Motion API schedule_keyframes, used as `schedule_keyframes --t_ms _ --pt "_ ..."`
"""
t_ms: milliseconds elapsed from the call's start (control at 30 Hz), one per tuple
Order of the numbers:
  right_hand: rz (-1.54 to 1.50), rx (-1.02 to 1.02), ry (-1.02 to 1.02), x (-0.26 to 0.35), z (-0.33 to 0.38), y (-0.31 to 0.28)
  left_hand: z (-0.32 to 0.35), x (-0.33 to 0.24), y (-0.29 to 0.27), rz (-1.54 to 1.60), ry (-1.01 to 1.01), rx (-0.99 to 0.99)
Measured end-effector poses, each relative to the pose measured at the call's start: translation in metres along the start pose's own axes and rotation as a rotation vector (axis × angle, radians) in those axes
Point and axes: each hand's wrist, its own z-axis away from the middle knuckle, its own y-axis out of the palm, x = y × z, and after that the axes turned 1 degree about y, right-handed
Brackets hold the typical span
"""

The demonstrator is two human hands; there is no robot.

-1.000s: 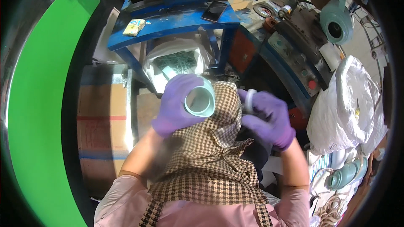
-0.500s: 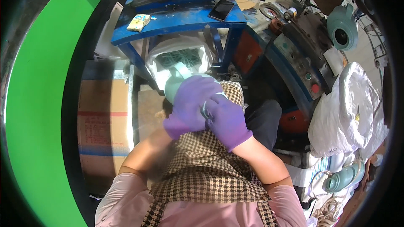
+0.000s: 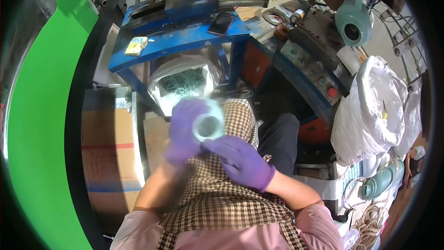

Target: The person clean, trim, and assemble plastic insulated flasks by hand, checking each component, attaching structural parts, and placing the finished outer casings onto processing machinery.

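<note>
A pale green plastic jug (image 3: pixel 213 113), tilted with its round mouth toward me, is held over my lap. Wrapped round its left side is my left hand (image 3: pixel 187 129), in a purple glove and smeared by motion. My right hand (image 3: pixel 245 163), gloved in the same purple, is at the lower right of the jug's rim. Its fingers lie pressed together and point at the rim; whether they pinch anything is hidden. Beyond the jug stands a white sack (image 3: pixel 159 85) of pale green plastic scraps (image 3: pixel 182 82).
A blue metal table (image 3: pixel 162 46) carries a phone (image 3: pixel 221 23) and a small yellow packet (image 3: pixel 136 46). On the right are a control panel (image 3: pixel 310 67), another green jug (image 3: pixel 354 21) and a white bag (image 3: pixel 358 125). Cardboard boxes (image 3: pixel 108 148) stand at the left.
The jug has turned so its mouth shows toward me. My right hand has shifted down from over the neck to beside the rim. The whole view has shifted slightly.
</note>
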Motion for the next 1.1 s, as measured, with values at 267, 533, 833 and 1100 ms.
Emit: schedule_keyframes --t_ms 267,533,833,1100 --pt "0.316 -0.083 0.330 -0.083 0.066 0.037 0.060 0.036 -0.053 0.191 -0.497 -0.336" --pt "0.719 -0.479 0.873 -0.187 0.068 -0.164 -0.006 -0.084 -0.051 -0.203 0.546 0.417" --pt "0.539 -1.106 0.875 -0.039 0.348 -0.168 0.051 -0.084 0.041 0.241 0.361 1.290" --pt "1.137 -0.822 1.097 -0.015 0.482 -0.159 0.073 -0.063 0.074 0.095 0.916 1.306"
